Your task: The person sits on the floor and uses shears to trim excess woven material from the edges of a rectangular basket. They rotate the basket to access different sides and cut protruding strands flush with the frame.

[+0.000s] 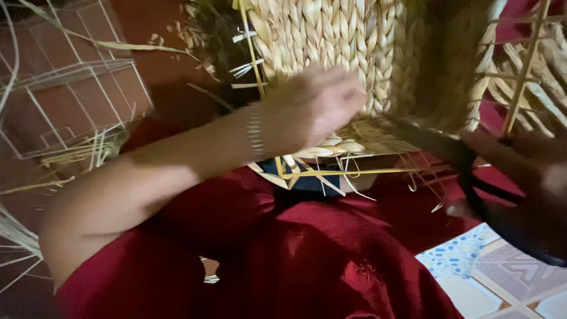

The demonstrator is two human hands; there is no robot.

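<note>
While held over the lap in red cloth [307,260], woven basket [360,53] fills the frame from 12 to 2 o'clock, long axis running up and down. Left hand [310,109] pressed against its lower edge, fingers curled together, blurred, grip on any strand not discernible. Right hand [520,159] at 3 o'clock, dark and blurred, closure not discernible, farther off. Wire frame [65,88] at 10 o'clock.
</note>
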